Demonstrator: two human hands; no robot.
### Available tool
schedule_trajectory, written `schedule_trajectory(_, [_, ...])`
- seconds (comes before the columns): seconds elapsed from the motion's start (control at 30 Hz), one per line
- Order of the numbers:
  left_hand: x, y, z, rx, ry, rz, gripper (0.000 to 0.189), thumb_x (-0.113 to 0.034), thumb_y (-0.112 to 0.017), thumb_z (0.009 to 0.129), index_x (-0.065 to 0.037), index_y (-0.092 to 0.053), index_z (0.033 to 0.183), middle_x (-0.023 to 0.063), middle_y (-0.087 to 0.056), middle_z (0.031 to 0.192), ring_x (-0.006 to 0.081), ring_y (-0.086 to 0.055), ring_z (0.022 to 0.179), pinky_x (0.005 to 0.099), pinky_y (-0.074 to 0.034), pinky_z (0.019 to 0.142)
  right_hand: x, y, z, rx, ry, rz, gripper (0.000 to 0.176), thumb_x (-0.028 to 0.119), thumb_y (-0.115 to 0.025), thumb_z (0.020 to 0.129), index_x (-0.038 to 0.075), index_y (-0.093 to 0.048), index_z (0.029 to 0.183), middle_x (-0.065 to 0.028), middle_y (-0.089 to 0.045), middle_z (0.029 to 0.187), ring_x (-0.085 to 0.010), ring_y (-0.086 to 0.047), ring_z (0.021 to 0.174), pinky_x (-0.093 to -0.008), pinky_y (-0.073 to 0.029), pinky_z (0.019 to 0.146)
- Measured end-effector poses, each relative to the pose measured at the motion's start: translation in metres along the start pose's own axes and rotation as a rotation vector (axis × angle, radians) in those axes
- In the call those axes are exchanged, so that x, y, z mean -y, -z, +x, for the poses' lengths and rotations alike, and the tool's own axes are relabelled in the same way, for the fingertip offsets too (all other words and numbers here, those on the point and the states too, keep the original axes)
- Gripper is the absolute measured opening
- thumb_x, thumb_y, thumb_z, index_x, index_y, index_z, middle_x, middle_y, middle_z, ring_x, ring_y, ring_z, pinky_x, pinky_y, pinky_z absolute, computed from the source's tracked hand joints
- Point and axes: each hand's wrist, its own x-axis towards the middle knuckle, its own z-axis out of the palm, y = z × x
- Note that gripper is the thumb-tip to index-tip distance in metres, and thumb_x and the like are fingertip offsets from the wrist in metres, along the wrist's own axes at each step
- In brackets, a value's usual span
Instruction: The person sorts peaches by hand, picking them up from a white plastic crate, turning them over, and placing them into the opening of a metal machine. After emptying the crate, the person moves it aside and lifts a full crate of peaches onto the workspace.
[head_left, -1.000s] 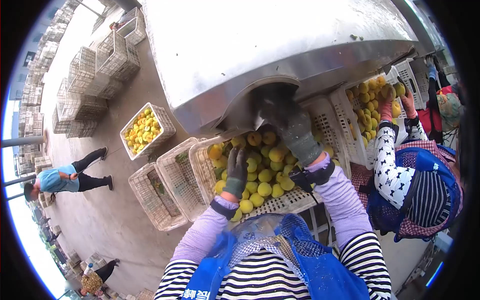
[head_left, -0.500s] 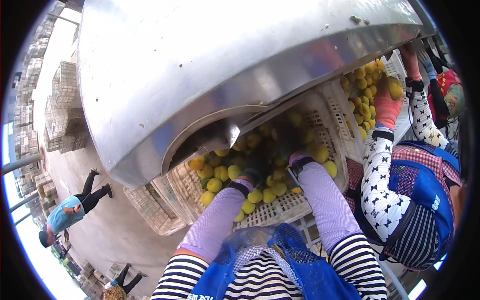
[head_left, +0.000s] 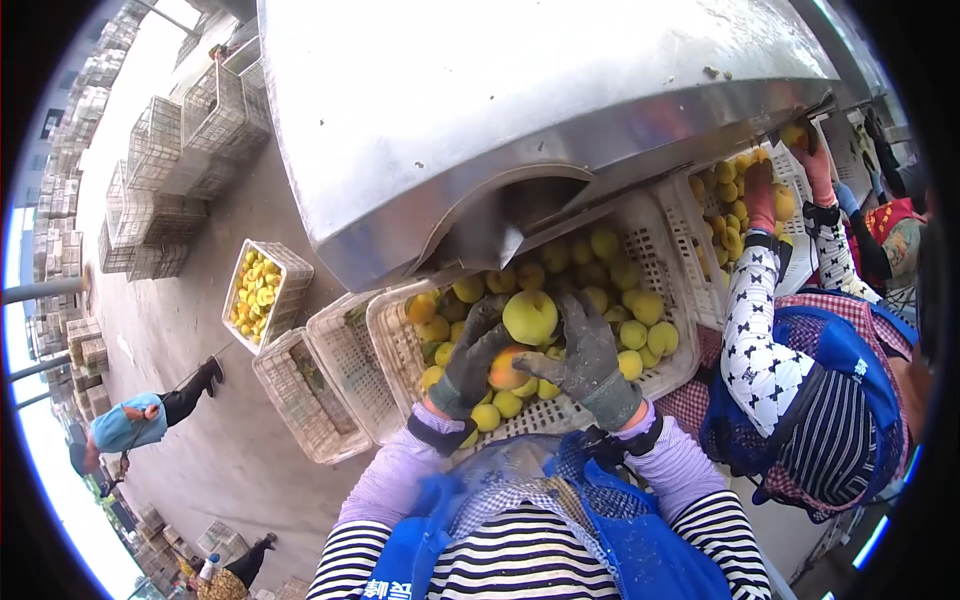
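A white plastic crate full of yellow-green fruit lies in front of me, partly under a metal chute. Above it, my left hand in a dark glove is curved around the left side of a greenish-yellow fruit and an orange-red fruit. My right hand, gloved too, closes in on the same fruits from the right, its thumb by the orange-red one. Both fruits sit between the two hands. Which hand bears which fruit is hard to tell.
The metal housing overhangs the crate. Two emptier crates stand left, with a fruit-filled crate on the floor beyond. At right, a co-worker handles fruit at another crate. A person in light blue stands far left.
Both my hands have come up out of the crate, now with two fruits between them. The view has shifted, and a fruit-filled crate shows on the floor at left. The co-worker's hands have moved.
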Motion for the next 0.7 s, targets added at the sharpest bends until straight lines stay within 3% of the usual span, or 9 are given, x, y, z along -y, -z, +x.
schedule_trajectory(0.17, [-0.017,-0.006,0.01,-0.124,-0.208,0.046,0.041,-0.017,-0.04,0.106,0.004,-0.044,0.141,0.0156,-0.053,0.138,0.0221,-0.056,0.123,0.036,-0.048,0.103,0.034,-0.003,0.053,-0.321,0.228,-0.098,0.071,0.032,-0.087,0.07,0.005,-0.058,0.128,-0.021,-0.057,0.119,-0.0391,-0.062,0.099,-0.0447,-0.053,0.081])
schedule_trajectory(0.27, [-0.031,-0.003,0.005,-0.155,-0.144,-0.079,0.042,-0.016,-0.036,0.107,0.006,-0.041,0.143,0.0167,-0.054,0.137,0.0235,-0.059,0.119,0.0369,-0.051,0.099,-0.014,-0.035,0.089,-0.47,0.38,-0.602,0.068,0.035,-0.086,0.069,0.007,-0.06,0.125,-0.0193,-0.06,0.117,-0.0375,-0.064,0.098,-0.0454,-0.054,0.079])
schedule_trajectory(0.3, [-0.024,0.003,0.003,-0.147,-0.191,0.12,0.042,-0.017,-0.033,0.108,0.005,-0.041,0.143,0.0177,-0.057,0.134,0.0248,-0.061,0.117,0.0369,-0.051,0.1,-0.021,-0.038,0.102,-0.294,0.322,-0.398,0.063,0.039,-0.085,0.069,0.009,-0.063,0.12,-0.0162,-0.063,0.111,-0.035,-0.065,0.095,-0.0452,-0.054,0.077])
schedule_trajectory(0.4, [-0.029,0.0,-0.002,-0.21,-0.182,0.096,0.042,-0.015,-0.041,0.106,0.005,-0.042,0.143,0.018,-0.059,0.131,0.0254,-0.06,0.119,0.0368,-0.05,0.101,-0.013,-0.038,0.112,-0.246,0.268,-0.484,0.053,0.038,-0.085,0.072,0.006,-0.066,0.11,-0.0141,-0.067,0.099,-0.0364,-0.066,0.088,-0.0442,-0.055,0.073])
schedule_trajectory(0.5, [-0.033,0.007,-0.012,-0.229,-0.365,0.512,0.042,-0.011,-0.049,0.102,0.005,-0.045,0.14,0.0177,-0.06,0.13,0.0255,-0.06,0.12,0.0362,-0.05,0.103,-0.017,-0.045,0.127,-0.323,0.419,-0.439,0.057,0.041,-0.082,0.076,0.008,-0.062,0.118,-0.014,-0.065,0.099,-0.0352,-0.065,0.088,-0.0468,-0.054,0.076])
schedule_trajectory(0.57, [-0.03,0.019,-0.019,-0.241,-0.369,0.653,0.042,-0.007,-0.053,0.099,0.005,-0.046,0.139,0.0177,-0.059,0.132,0.0256,-0.06,0.12,0.036,-0.049,0.103,-0.024,-0.063,0.144,-0.176,0.103,0.258,0.053,0.039,-0.083,0.074,0.006,-0.065,0.111,-0.0144,-0.066,0.097,-0.0358,-0.066,0.086,-0.0465,-0.055,0.075])
schedule_trajectory(0.6, [-0.03,0.023,-0.021,-0.242,-0.366,0.726,0.043,-0.005,-0.055,0.097,0.005,-0.046,0.138,0.0177,-0.058,0.133,0.0256,-0.06,0.121,0.0359,-0.049,0.104,-0.027,-0.066,0.141,-0.144,0.046,0.277,0.054,0.039,-0.084,0.074,0.006,-0.065,0.112,-0.0146,-0.066,0.099,-0.0357,-0.066,0.088,-0.0466,-0.055,0.076])
schedule_trajectory(0.63, [-0.03,0.022,-0.018,-0.221,-0.331,0.593,0.038,-0.018,-0.049,0.104,0.004,-0.048,0.136,0.0178,-0.059,0.132,0.0261,-0.058,0.123,0.0376,-0.048,0.106,-0.029,-0.068,0.138,-0.113,-0.011,0.295,0.055,0.039,-0.085,0.073,0.006,-0.065,0.113,-0.0148,-0.066,0.1,-0.0356,-0.066,0.089,-0.0467,-0.055,0.076])
schedule_trajectory(0.7, [-0.023,0.027,-0.01,-0.192,-0.158,-0.059,0.043,-0.028,-0.041,0.108,0.002,-0.047,0.138,0.0174,-0.057,0.134,0.0261,-0.056,0.125,0.0381,-0.047,0.107,-0.008,-0.038,0.122,-0.133,0.111,-0.326,0.064,0.04,-0.086,0.072,0.007,-0.062,0.122,-0.0153,-0.065,0.107,-0.0346,-0.065,0.097,-0.0473,-0.055,0.08])
